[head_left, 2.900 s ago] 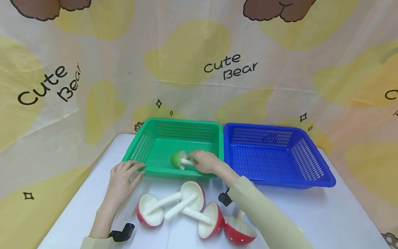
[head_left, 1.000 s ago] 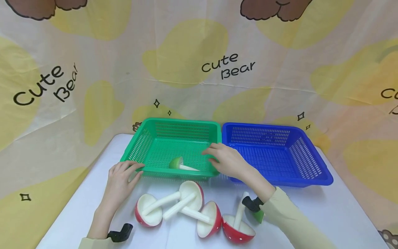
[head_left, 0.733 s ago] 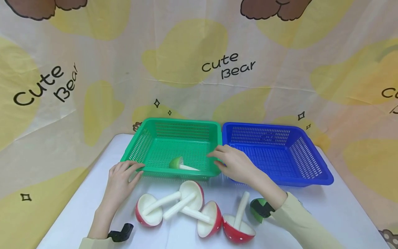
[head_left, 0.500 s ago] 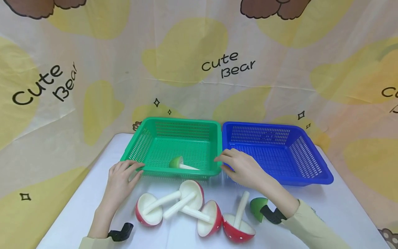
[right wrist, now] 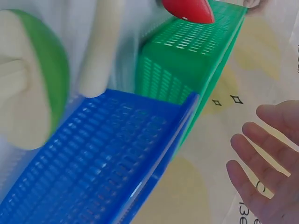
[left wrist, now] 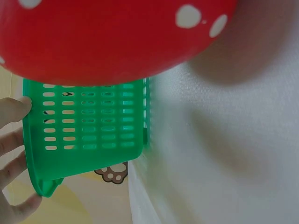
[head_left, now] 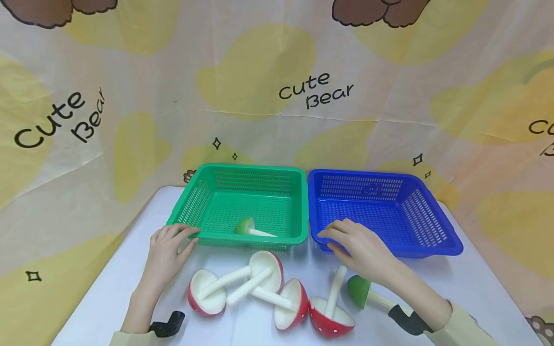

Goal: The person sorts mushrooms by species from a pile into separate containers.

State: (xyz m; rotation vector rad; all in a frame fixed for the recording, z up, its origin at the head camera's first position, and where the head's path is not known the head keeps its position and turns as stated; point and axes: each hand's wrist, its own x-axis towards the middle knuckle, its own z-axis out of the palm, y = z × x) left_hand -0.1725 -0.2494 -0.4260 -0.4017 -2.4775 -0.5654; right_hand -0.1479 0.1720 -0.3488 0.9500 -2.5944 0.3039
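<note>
A cream cloth (head_left: 259,137) is hanging behind the white desk (head_left: 469,281), creasing lightly and showing yellow blotches (head_left: 259,67), black "Cute Bear" lettering (head_left: 318,91) and brown feet (head_left: 361,12) up top. Soft light is falling.

Beyond the left hand (head_left: 166,254) and the right hand (head_left: 359,247), a patterned cloth (head_left: 277,132) is hung, printed with yellow blotches (head_left: 264,67), brown shapes (head_left: 378,12) and the words "Cute Bear" (head_left: 319,90); below both hands, the bench (head_left: 110,302) is covered in white.

Green basket (head_left: 242,206) of smooth plastic
</note>
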